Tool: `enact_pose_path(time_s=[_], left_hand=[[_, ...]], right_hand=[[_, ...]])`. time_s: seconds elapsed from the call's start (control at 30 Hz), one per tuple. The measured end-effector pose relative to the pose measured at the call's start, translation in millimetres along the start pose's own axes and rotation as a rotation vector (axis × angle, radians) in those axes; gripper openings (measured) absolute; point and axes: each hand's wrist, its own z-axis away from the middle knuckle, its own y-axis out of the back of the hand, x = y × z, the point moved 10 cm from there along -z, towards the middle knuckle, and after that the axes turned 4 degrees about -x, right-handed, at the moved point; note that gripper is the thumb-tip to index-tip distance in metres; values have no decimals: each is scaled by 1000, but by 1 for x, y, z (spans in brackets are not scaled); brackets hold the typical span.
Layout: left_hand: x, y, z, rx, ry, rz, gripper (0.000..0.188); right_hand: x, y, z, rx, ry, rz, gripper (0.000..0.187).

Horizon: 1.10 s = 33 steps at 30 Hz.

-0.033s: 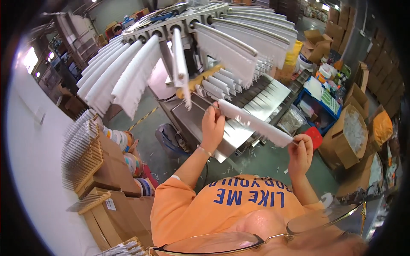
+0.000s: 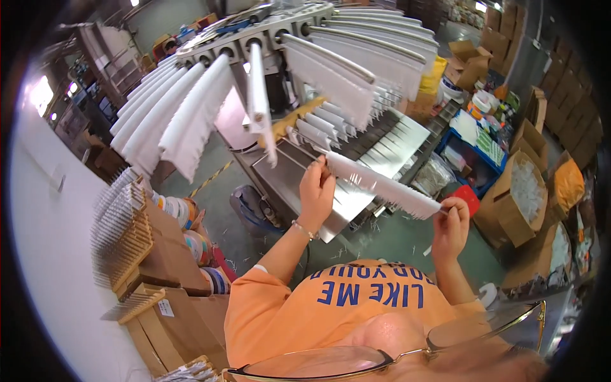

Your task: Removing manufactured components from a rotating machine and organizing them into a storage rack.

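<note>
A thin rod carrying a white fringed strip (image 2: 382,184) slants between my two hands in front of my chest. My left hand (image 2: 316,191) pinches its far left end, above the edge of a metal table (image 2: 331,219). At the near right end, the fingers of my right hand (image 2: 451,229) are closed on the rod. Beyond my left hand, several similar white strips (image 2: 315,132) lie in a row on the table, beside a yellow wooden bar (image 2: 294,119). Overhead, a round machine (image 2: 219,39) holds many rods spreading outward, with white fringed sheets (image 2: 202,114) hanging from them.
On the left, cardboard boxes (image 2: 175,251) bear wooden racks (image 2: 137,223) of upright thin pins, next to a white wall (image 2: 44,254). To the right stand a blue crate (image 2: 487,167), a red container (image 2: 466,198) and an open carton (image 2: 509,219) with clear plastic inside. A vacuum-like machine (image 2: 254,207) sits on the floor.
My right hand and the near end of the strip have shifted slightly right. The machine's hanging sheets appear a little farther left. Both hands keep hold of the rod.
</note>
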Motion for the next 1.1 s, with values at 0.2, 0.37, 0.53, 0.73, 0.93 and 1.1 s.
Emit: enact_pose_path(time_s=[0.2,0.37,0.53,0.73,0.93,1.1], left_hand=[[54,-27,-14,-172,-30,-47,21],[36,-116,9,-948,87,-161,29],[32,-205,77,-1313,877,565,37],[68,-317,52,-1061,799,833,25],[81,-460,21,-741,682,836,26],[97,-532,12,-530,645,982,25]], right_hand=[[4,109,-12,285,-2,-98,18],[7,158,-72,181,-9,-33,17],[-33,150,-151,-131,42,431,19],[-95,257,-166,292,406,704,13],[16,257,-90,-37,82,180,21],[-23,287,-132,211,274,299,12]])
